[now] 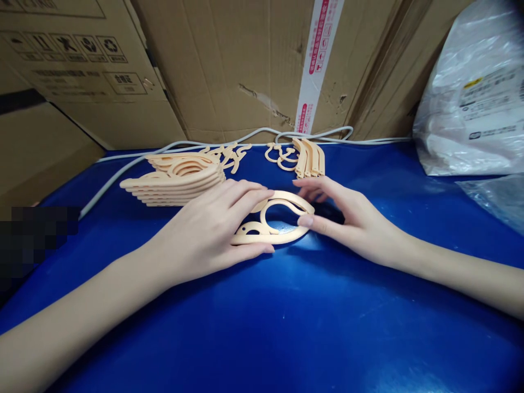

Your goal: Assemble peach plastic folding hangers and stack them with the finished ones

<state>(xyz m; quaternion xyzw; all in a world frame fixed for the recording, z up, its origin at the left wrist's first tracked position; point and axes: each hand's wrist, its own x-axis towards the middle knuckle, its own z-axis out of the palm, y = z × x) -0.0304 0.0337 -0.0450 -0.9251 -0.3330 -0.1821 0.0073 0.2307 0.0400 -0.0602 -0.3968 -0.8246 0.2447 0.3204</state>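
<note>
1. A blue table (286,327) stands in front of cardboard boxes (229,65).
2. A pile of hangers (176,180) lies at the back left.
3. The left hand (213,229), half open, holds the left end of one hanger (282,236), which lies flat at the table centre.
4. The right hand (347,218), half open, pinches its right end.

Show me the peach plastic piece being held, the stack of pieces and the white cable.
peach plastic piece (282,236), head view, lower curved rim
stack of pieces (180,177), head view, top piece's edge
white cable (104,192), head view, left stretch
</note>
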